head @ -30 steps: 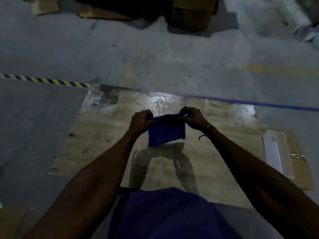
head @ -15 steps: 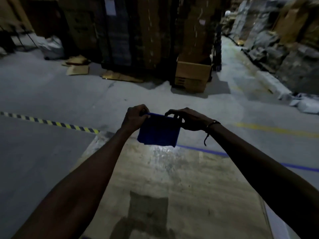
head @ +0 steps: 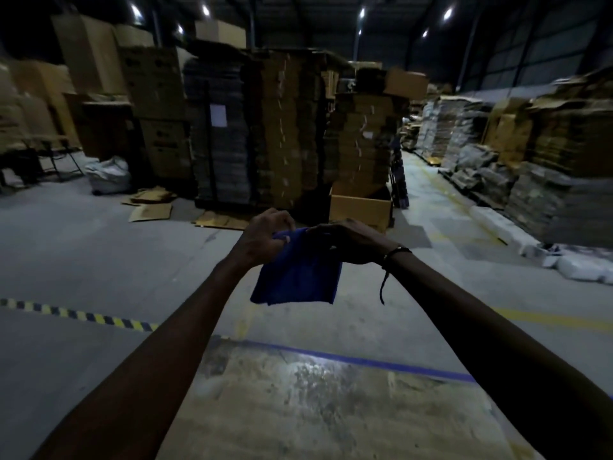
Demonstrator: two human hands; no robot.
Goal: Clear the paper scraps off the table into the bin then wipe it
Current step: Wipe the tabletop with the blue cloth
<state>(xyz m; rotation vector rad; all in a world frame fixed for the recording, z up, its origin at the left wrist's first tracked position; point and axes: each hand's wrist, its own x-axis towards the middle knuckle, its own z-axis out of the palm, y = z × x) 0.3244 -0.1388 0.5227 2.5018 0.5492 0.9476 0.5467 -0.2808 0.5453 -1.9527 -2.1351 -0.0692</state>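
Change: since half a second ago the view has tipped up further, so more of the warehouse shows and less of the table; both hands stay on the cloth, which now hangs more loosely and is tilted.
Head view, left hand (head: 265,239): raised above the floor, fingers curled, it pinches the top left corner of the cloth.
Head view, right hand (head: 345,239): at the same height, just beside the left one; it lies over the top right edge of the cloth, and the fingers seem to hold that edge, though they are dark and hard to see. A dark cord (head: 386,272) goes round this wrist and one end hangs down.
Cloth (head: 298,277): blue, folded, held in the air between the two hands; its lower edge hangs free, well above the table.
Table (head: 331,410): a worn wooden top at the near bottom, with a bright spot of light on its far part. Its far edge lies beside a blue line (head: 365,360) on the floor.
Floor: grey concrete; a yellow and black striped tape (head: 83,315) runs at the left.
Far side: tall stacks of cardboard (head: 282,127), and an open box (head: 361,207) stands on the floor behind the hands. Flat cardboard pieces (head: 151,207) lie on the floor at the far left.
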